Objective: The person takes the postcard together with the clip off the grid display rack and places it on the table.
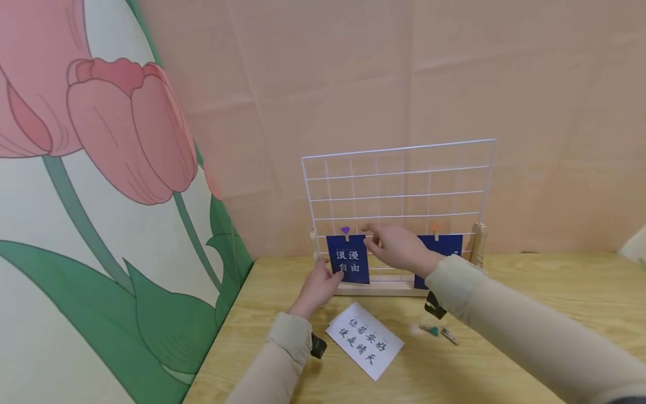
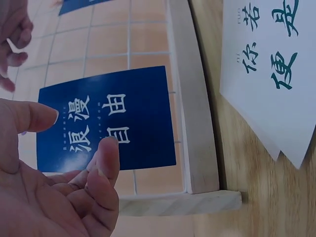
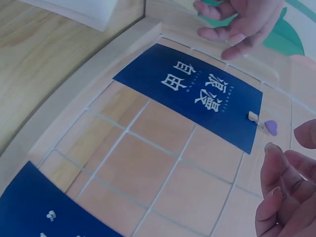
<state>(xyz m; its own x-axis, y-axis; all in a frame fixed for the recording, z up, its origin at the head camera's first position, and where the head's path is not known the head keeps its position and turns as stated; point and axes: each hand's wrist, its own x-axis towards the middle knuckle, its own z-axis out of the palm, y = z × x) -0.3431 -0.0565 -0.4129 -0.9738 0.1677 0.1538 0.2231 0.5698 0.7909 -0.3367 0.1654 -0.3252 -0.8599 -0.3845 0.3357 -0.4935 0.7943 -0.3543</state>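
Note:
A blue card (image 1: 348, 266) with white characters hangs on the white wire grid (image 1: 391, 196), held at its top by a clothespin with a purple heart (image 3: 270, 128). My left hand (image 1: 319, 286) is at the card's left side, thumb and fingers apart and loosely bent, overlapping the card in the left wrist view. My right hand (image 1: 401, 247) hovers by the card's upper right corner, fingers bent with nothing between them. A second blue card (image 1: 438, 244), under an orange-topped clothespin (image 1: 436, 231), hangs farther right, partly behind my right hand and sleeve.
White cards (image 1: 365, 342) with dark characters lie stacked on the wooden table (image 1: 545, 314) in front of the grid. Loose clothespins (image 1: 449, 335), one with a teal top, lie to their right. A wooden base (image 1: 373, 288) supports the grid, and a tulip-printed wall (image 1: 166, 314) stands at left.

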